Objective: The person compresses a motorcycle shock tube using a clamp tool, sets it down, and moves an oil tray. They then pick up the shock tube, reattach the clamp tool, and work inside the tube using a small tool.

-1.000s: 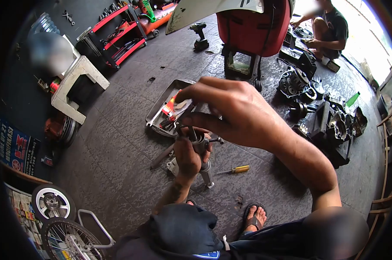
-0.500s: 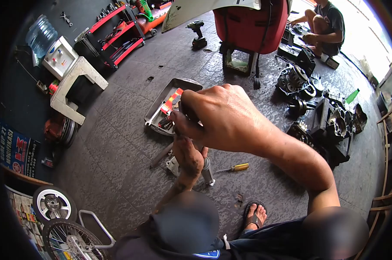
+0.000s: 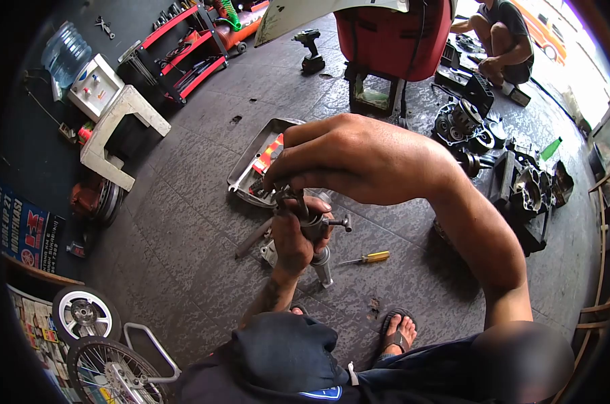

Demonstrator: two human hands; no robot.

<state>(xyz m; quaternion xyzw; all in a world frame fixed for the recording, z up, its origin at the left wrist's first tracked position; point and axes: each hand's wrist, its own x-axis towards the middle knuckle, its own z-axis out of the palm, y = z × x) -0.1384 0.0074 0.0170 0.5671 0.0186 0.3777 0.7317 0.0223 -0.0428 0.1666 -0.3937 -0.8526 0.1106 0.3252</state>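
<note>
My left hand [image 3: 293,237] is closed around a dark metal part with a bolt [image 3: 338,223] sticking out to the right. Just below it a silver metal tube [image 3: 323,268] points down toward the floor. From above, my right hand [image 3: 345,156] reaches over with its fingers bent down onto the top of the metal part; the fingertips are partly hidden. Behind the hands lies a metal tray [image 3: 252,149] holding a wrench [image 3: 240,179] and a red and yellow packet [image 3: 270,155]. A screwdriver [image 3: 375,256] with a yellow handle lies on the floor to the right.
Engine parts [image 3: 461,124] are spread on the floor at right. Farther back, a person [image 3: 510,40] squats near them. A cordless drill [image 3: 309,50] stands beyond the tray. At left are a white stool [image 3: 126,111], a water dispenser [image 3: 96,86], a red tool cart [image 3: 183,57] and wheels [image 3: 82,315].
My right hand has turned, its wrist and forearm now higher and fingers pointing down. The metal part and its bolt now show between my hands. An orange vehicle has come into view outside.
</note>
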